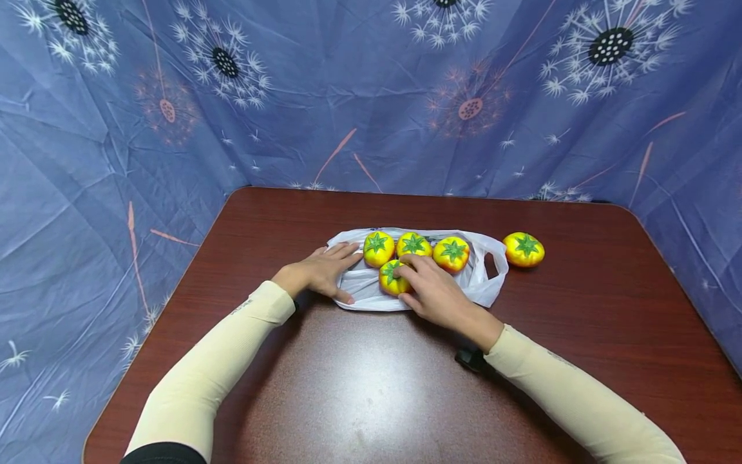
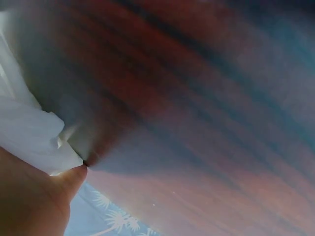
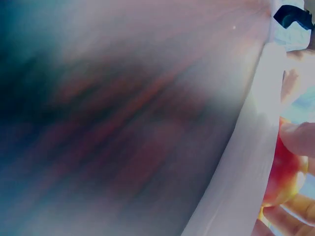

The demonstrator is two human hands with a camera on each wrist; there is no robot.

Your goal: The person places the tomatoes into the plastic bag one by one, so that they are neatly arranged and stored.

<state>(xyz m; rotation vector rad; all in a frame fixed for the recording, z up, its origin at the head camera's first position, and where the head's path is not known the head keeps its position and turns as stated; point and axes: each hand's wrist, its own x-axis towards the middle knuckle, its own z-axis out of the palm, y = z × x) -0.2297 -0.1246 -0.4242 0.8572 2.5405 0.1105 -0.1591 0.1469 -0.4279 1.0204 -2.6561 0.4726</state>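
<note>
A white plastic bag (image 1: 359,293) lies flat on the table. Three yellow persimmons with green star-shaped tops sit in a row on it: a left one (image 1: 379,249), a middle one (image 1: 414,245) and a right one (image 1: 451,255). In front of them, my right hand (image 1: 435,290) grips another persimmon (image 1: 390,277), fingers over its top and thumb at its near side. The right wrist view shows this held persimmon (image 3: 286,172) red and yellow between the fingers. My left hand (image 1: 324,272) rests on the bag's left end with fingers spread; its thumb (image 2: 74,184) touches the plastic.
One more persimmon (image 1: 524,250) sits on the brown table (image 1: 585,303), just right of the bag's handle loop (image 1: 494,258). A blue cloth with dandelion prints (image 1: 348,96) hangs behind the table's back edge and along its sides.
</note>
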